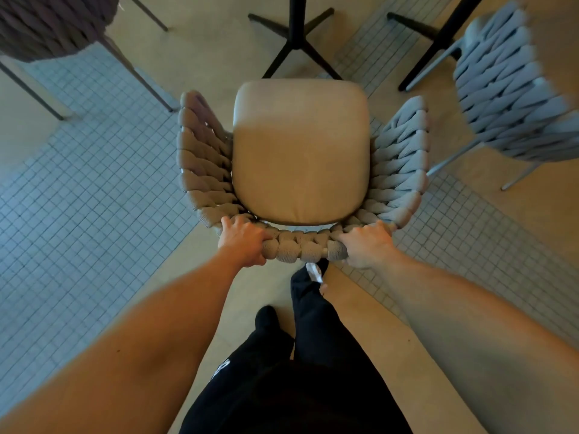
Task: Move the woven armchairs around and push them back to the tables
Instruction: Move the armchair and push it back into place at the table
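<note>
Both grips on woven armchair (300, 245) backrest, left hand (242, 242), right hand (366, 244)

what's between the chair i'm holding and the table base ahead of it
Nothing visible. Both the left hand and right hand grip the back rim of the woven armchair, and only bare floor lies between its front edge and the black table base. The grey chair stands off to the right.

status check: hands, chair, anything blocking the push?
Left hand and right hand both grip the woven armchair backrest. Chair faces the black table base. Path ahead open; second woven chair off right.
</note>
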The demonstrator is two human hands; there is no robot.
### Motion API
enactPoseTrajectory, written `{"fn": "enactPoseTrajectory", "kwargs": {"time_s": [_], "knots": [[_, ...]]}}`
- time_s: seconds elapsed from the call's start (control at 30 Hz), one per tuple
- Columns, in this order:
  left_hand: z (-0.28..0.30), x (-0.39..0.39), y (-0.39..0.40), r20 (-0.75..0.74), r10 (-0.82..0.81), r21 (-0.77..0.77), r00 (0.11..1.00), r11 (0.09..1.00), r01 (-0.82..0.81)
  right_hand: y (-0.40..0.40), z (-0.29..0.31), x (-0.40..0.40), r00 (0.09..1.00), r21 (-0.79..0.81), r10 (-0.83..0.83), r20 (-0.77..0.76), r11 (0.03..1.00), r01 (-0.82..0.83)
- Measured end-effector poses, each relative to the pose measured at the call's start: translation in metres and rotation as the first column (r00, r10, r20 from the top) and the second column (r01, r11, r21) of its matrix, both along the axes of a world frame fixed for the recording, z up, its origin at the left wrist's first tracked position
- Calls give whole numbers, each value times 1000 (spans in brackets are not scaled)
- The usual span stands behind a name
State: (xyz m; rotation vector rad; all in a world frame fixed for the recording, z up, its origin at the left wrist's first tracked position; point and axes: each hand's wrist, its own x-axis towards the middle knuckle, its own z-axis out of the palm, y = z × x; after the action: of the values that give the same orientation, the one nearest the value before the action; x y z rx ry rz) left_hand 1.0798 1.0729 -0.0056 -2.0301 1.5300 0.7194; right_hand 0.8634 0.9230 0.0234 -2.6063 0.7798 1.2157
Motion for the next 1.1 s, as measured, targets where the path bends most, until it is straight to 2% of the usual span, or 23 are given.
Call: {"fn": "enactPoseTrajectory", "kwargs": {"time_s": [0.33,0.67,0.8,1.1], "knots": [[3,29,-125,-3,35,6,999,999,-35,-131,-11,31,1000,-35,11,16,999,-11],[7,79,-213,-21,42,19,999,999,-41,-220,-10,85,1000,-31,10,-10,999,-10],[7,82,-230,-37,40,72,998,997,-38,-238,-7,94,998,-8,2,-70,1000,-3],[-2,79,-233,-80,86,89,993,993,-79,-246,-15,89,997,25,-43,-60,999,44]]}}
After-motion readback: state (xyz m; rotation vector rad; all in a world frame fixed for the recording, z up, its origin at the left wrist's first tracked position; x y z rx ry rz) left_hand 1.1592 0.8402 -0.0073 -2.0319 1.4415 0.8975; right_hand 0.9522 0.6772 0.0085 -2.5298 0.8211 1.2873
